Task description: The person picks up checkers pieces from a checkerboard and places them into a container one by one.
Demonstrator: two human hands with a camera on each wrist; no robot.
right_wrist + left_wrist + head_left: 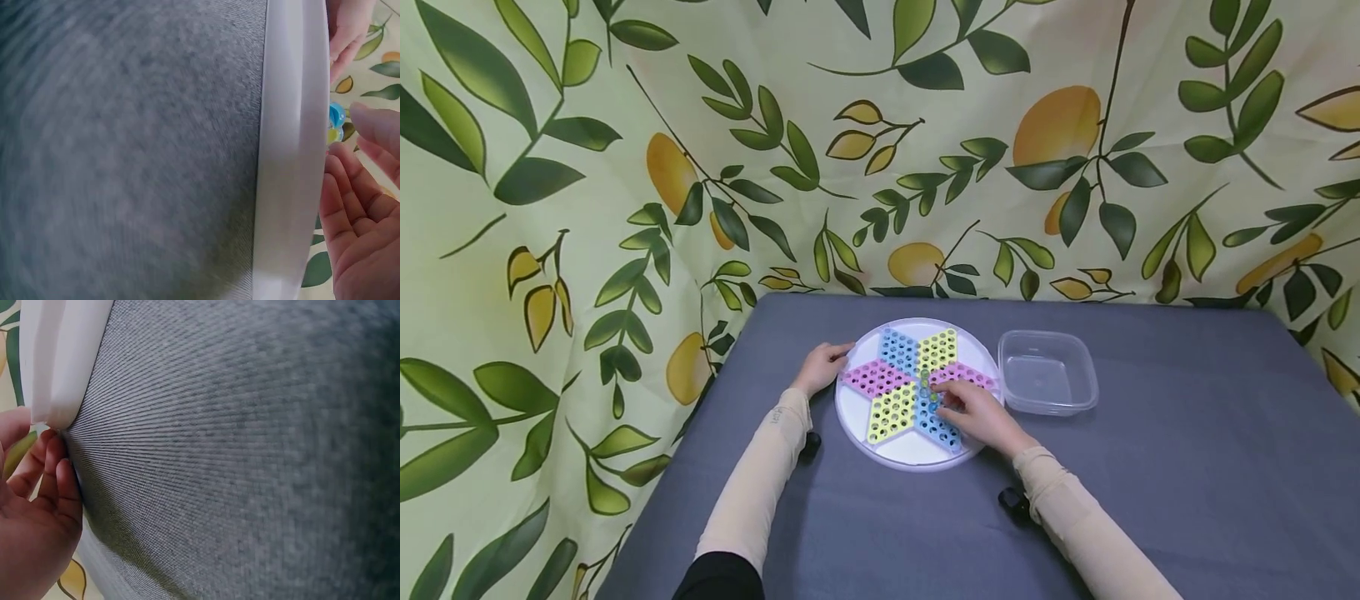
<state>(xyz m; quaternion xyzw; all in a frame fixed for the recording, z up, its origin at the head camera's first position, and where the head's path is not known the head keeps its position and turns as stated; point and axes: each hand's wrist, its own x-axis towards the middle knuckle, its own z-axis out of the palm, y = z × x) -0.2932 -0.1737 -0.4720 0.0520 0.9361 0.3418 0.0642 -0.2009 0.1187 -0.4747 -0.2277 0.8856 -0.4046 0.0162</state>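
Note:
A round white Chinese checkers board (856,425) with a star of blue, yellow and pink triangles lies on the table. At its left rim my left hand (822,368) rests its fingertips; in the left wrist view the thumb and slightly bent fingers (55,450) touch the rim. My right hand (981,412) is over the near blue triangle, thumb and index finger (951,387) apart around glass marbles (933,398). Several marbles, greenish and blue, run from the star's centre into that triangle. In the right wrist view, blue and yellow marbles (336,115) show beside the thumb and fingertips.
A clear plastic container (1048,375) stands right beside the board's right rim. Grey cloth (1187,433) covers the table. Behind and to the left hangs a leaf-patterned curtain (850,208). Small black devices (1013,504) sit at both wrists.

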